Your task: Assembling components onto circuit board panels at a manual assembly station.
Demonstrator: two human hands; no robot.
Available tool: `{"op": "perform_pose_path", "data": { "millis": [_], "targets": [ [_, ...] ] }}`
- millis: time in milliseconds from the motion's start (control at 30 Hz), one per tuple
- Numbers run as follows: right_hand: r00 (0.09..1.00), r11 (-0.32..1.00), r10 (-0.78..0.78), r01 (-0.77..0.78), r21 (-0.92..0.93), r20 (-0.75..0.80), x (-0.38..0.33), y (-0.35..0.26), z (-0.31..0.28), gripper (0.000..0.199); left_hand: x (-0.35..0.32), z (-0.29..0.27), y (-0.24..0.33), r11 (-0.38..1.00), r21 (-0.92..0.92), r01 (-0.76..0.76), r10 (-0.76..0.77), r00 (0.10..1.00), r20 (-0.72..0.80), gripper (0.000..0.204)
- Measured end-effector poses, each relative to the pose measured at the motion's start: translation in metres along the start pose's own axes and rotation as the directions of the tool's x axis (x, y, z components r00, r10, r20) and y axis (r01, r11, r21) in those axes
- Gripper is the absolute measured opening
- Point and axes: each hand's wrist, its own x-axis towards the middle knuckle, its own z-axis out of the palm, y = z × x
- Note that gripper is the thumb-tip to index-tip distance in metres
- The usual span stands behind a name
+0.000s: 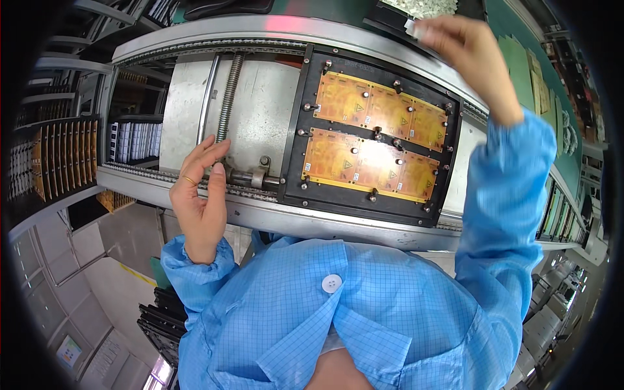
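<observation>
My left hand rests at the near rail of the conveyor, fingers stretched and slightly apart, with nothing in it. A threaded rod runs just beyond its fingertips. At the far right, my right hand is raised over the far rail, thumb and fingers pinching a small white part. Close by it lies a heap of similar white pieces. Between the hands, a black carrier frame sits on the conveyor. It holds an upper orange circuit board panel and a lower orange circuit board panel, with metal clamps around them.
The conveyor's far metal rail and near metal rail border the work area. At left stands a rack of orange boards beside a stack of white-edged boards. Green sheets lie on the right.
</observation>
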Motion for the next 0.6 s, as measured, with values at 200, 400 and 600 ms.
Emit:
{"op": "perform_pose_path", "data": {
  "millis": [200, 400, 600],
  "targets": [
    [0.946, 0.984, 0.063, -0.112, 0.140, 0.319, -0.101, -0.039, 0.056, 0.019, 0.020, 0.024, 0.020, 0.981, 0.043, -0.188, 0.183, 0.977, 0.111, 0.024],
    [0.947, 0.972, 0.156, -0.198, 0.129, 0.280, -0.123, -0.046, 0.054, 0.025, 0.027, 0.075, 0.047, 0.912, -0.011, -0.410, 0.381, 0.836, 0.394, 0.023],
    [0.846, 0.683, 0.405, -0.532, 0.501, 0.347, -0.146, -0.032, 0.039, 0.025, 0.023, 0.110, 0.060, 0.877, 0.005, -0.480, 0.374, 0.690, 0.619, 0.031]
  ]
}}
